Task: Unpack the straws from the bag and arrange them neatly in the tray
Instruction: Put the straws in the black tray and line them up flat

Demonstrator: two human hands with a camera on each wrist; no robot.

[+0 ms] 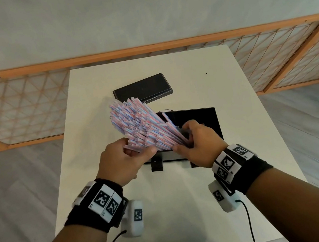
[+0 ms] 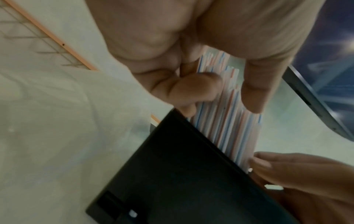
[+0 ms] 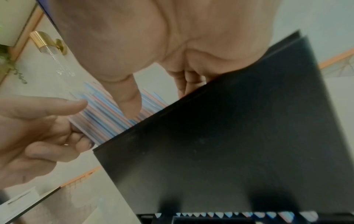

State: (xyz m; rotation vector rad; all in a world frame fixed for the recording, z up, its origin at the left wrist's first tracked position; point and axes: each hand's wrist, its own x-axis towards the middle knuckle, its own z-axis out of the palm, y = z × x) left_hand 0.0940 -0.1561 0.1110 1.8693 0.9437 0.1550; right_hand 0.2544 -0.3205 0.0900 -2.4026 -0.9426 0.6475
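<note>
Your left hand (image 1: 123, 160) and right hand (image 1: 197, 142) both hold a thick bundle of striped straws (image 1: 140, 124) over the desk (image 1: 249, 127). The left grip is clamped on the near end of the bundle, thumb on top and fingers curled beneath; the left wrist view shows that thumb (image 2: 254, 84) pressed on the straws. The right grip closes on the bundle's right edge, thumb (image 3: 128, 98) against the straws and fingers curled behind them.

The straws fan up and away from you, tilted toward the far left, their far ends uneven. The near ends sit just above a black tray (image 1: 202, 120) that lies on the desk under your hands; whether any straw touches it you cannot tell. A second black flat box (image 1: 142, 89) lies farther back on the desk, apart from the tray. A wooden lattice screen (image 1: 12, 106) lies on the floor beyond the desk.
</note>
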